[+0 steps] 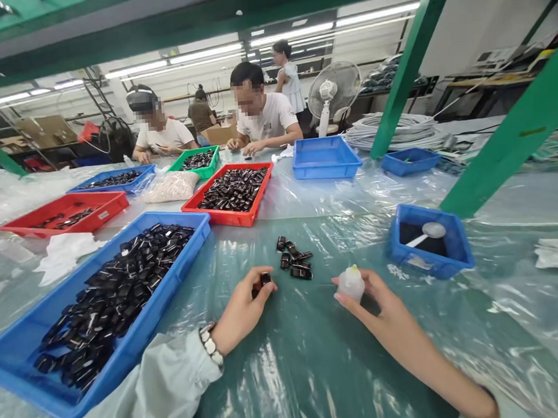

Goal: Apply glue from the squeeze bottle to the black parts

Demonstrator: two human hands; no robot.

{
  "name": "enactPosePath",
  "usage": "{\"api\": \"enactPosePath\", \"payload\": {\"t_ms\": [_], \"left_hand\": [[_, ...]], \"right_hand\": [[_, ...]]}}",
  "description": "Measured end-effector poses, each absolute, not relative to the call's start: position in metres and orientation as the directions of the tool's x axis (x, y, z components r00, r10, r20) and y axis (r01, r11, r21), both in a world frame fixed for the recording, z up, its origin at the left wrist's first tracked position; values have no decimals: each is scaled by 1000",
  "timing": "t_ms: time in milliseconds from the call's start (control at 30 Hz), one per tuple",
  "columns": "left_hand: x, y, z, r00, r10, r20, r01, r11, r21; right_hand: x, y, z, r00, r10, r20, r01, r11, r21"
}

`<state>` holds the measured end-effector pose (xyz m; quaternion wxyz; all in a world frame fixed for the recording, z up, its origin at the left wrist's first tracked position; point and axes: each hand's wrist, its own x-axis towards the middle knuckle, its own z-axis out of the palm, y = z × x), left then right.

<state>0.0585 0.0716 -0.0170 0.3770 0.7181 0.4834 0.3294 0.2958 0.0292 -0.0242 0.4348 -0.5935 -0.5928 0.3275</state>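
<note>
My left hand [243, 305] is closed around a small glossy black plastic part [265, 279], pinched between thumb and fingers; most of the part is hidden. In my right hand [376, 301] is a small white squeeze bottle [351, 284] with a yellowish tip, gripped between thumb and fingers, its tip pointing up and away from me. Several similar black parts [301, 273] lie in a loose cluster on the plastic-covered table [272, 370], just beyond and between my hands.
A long blue tray [154, 302] heaped with black parts stands on the left, a red tray [253, 217] of them beyond. On the right, a small blue bin [463, 252] holds a white spoon [433, 230]. A green post [514, 126] slants nearby. Co-workers [266, 116] sit opposite.
</note>
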Motion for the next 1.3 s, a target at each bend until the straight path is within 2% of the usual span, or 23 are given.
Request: {"api": "enactPosePath", "payload": {"t_ms": [133,300,500,767,900,1067,1300], "left_hand": [[45,56,-11,341,940,24,394,-166,904],[36,44,-10,371,928,1,359,-145,922],[29,40,-10,397,917,-41,393,-130,910],[26,16,2,392,896,-206,461,2,888],[24,15,-1,420,886,-199,445,-10,895],[22,16,-8,418,899,-130,395,-50,917],[22,16,-8,459,886,-61,346,-115,931]], "right_hand": [[295,30,-19,87,989,118,423,70,-903],[295,30,-20,96,990,108,457,52,-888],[296,31,-23,96,992,80,485,23,-874],[288,12,-22,26,999,-20,463,-29,-886],[273,-7,-18,-37,997,-61,429,-40,-902],[262,-14,-15,-54,998,24,499,48,-865],[263,-12,-16,-102,989,105,496,142,-857]]}}
